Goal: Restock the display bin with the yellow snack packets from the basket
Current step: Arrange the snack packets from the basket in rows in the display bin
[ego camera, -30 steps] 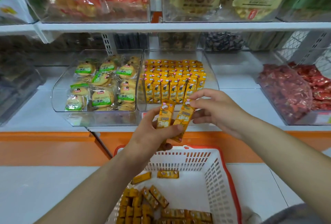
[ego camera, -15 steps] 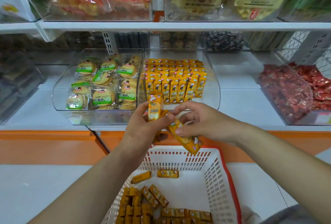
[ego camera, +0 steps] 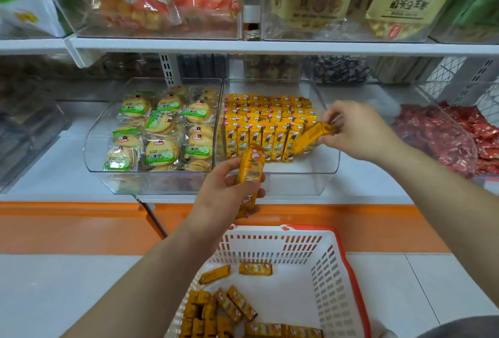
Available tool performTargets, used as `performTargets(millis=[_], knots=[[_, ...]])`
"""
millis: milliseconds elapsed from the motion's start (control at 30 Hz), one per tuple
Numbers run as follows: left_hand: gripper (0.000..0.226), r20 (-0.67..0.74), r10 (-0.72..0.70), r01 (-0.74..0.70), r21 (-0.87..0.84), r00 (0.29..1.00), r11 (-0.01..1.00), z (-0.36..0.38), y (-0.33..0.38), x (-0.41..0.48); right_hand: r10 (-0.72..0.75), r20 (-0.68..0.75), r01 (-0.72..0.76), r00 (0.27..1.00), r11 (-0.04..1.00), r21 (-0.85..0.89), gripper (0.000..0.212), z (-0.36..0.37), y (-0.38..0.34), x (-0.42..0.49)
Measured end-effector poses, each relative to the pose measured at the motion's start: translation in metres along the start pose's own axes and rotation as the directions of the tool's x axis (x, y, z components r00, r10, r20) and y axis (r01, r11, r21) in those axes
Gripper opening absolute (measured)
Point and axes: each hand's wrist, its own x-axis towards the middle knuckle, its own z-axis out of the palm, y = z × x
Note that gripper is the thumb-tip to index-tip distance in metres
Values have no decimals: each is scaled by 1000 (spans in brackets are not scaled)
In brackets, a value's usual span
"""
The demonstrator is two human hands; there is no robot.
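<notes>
Yellow packets (ego camera: 313, 135) held: right hand (ego camera: 356, 132) extended over bin (ego camera: 328, 173), left hand (ego camera: 224, 191) before it.

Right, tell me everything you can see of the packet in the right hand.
The packet is a slim, oblong, yellow-orange wrapper, glossy like plastic film, its print blurred. It lies tilted, upper end to the right, where the right hand pinches it. Its lower end dips inside the clear display bin, at the right end of the front row of standing packets; whether it touches them I cannot tell.
</notes>
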Motion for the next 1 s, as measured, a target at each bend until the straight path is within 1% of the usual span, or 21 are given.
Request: performTargets(millis=[67,133,233,367,433,567,633,700,767,800,833,867,900,933,967,1000], knots=[[32,10,4,-4,-3,1000,1000,0,0,1,-42,71,58,997,968,-242,29,7,4,16],[33,16,8,-8,-9,1000,1000,0,-1,1,-64,98,101,993,892,-441,29,14,7,32],[34,20,9,-9,-10,1000,1000,-1,-2,3,-42,128,108,991,814,-570,30,22,7,55],[31,27,15,-15,-18,1000,1000,-1,-3,4,150,196,-8,969,813,-582,28,28,2,76],[31,30,17,-16,-16,999,1000,-1,-3,5,190,221,-32,956,822,-569,25,37,-1,78],[29,30,22,-22,-8,999,1000,-1,-3,6,186,217,-33,958,827,-561,25,42,-2,71],[28,33,23,-23,-3,999,1000,-1,-3,5,150,157,-47,976,854,-518,28,34,-1,59],[28,38,21,-21,-9,999,1000,-2,-4,5,73,57,-36,996,873,-486,29,22,-3,35],[29,45,18,-18,-2,999,1000,-2,-4,3,-1,-49,-19,999,916,-400,22,12,-8,1],[28,50,14,-14,-2,999,1000,-1,-5,3,-4,-65,-17,998,951,-310,17,9,-13,-15],[28,56,11,-11,-1,998,1000,0,-4,2,14,-34,-20,999,986,-166,15,6,-19,-28],[28,61,11,-11,6,998,1000,1,-4,2,44,37,-45,998,998,42,14,4,-27,-36],[28,63,11,-13,16,998,1000,3,-4,1,56,131,-92,990,954,284,12,4,-37,-43],[30,66,13,-15,28,998,1000,4,-4,1,43,221,-147,974,865,479,11,6,-48,-47],[31,71,14,-16,37,997,999,7,-3,0,24,285,-194,958,786,587,13,9,-56,-51],[33,80,15,-18,42,997,999,10,-3,-1,5,325,-224,946,736,639,14,13,-63,-55]])
